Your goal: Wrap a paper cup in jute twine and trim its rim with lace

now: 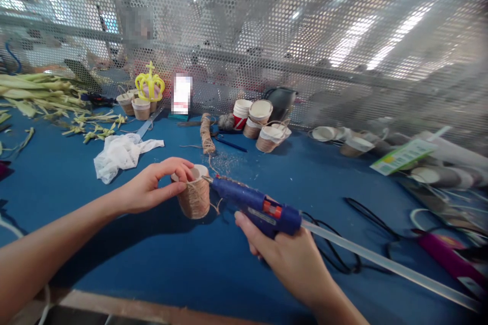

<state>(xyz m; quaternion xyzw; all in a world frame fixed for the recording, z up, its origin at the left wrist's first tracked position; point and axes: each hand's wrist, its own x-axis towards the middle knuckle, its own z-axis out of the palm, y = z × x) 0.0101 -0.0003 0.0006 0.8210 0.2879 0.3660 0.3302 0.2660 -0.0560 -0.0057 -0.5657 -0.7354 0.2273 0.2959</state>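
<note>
My left hand (154,185) pinches the rim of a small paper cup wrapped in jute twine (195,195), held above the blue table (160,259). My right hand (290,256) grips a blue hot glue gun (259,207). Its metal nozzle touches the cup's upper side near the rim. A long clear glue stick (381,264) sticks out of the gun's back toward the lower right. A loose twine end hangs from the cup.
Behind lie a twine spool (207,134), several paper cups (263,124), a white cloth (122,152), a yellow crown (150,86), dried leaves (41,94) and black cords (343,249). A perforated metal screen (305,35) closes off the back; a person sits behind it.
</note>
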